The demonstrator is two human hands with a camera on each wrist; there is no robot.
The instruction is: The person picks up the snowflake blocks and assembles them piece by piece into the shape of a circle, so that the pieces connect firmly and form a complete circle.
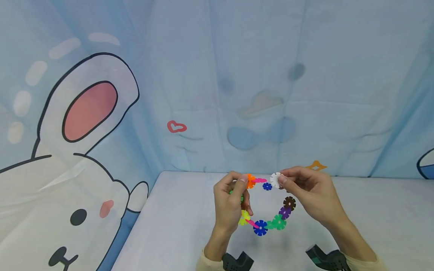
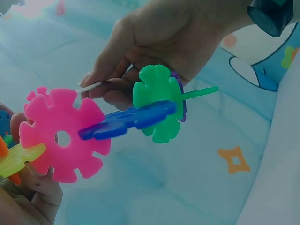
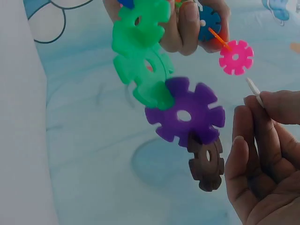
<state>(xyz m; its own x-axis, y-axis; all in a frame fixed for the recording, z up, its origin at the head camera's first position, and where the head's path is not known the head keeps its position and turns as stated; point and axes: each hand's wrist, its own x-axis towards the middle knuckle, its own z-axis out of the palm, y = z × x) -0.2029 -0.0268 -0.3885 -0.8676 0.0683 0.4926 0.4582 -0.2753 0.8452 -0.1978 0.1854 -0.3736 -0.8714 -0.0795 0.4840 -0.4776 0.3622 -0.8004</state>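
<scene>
A curved chain of notched plastic snowflake discs hangs from my left hand [image 1: 228,205], whose thumb and fingers pinch it near an orange disc [image 1: 250,181]. Beyond the orange one, a pink disc [image 3: 236,57] sticks out at the upper end. My right hand [image 1: 313,192] pinches a white disc [image 1: 275,180] between thumb and fingertips. Seen edge-on in the right wrist view, the white disc [image 3: 254,92] faces the pink one with a small gap. The chain's lower part runs through yellow [image 1: 244,217], blue [image 1: 260,227], green [image 1: 279,222] and purple [image 1: 285,212] to a brown disc [image 1: 289,203].
A white table surface [image 1: 176,222] lies under both hands. Behind it hangs a light blue printed cloth [image 1: 210,94], with a rabbit figure [image 1: 91,188] at left. Another small blue disc [image 1: 267,186] shows between the hands; I cannot tell whether it is joined to anything.
</scene>
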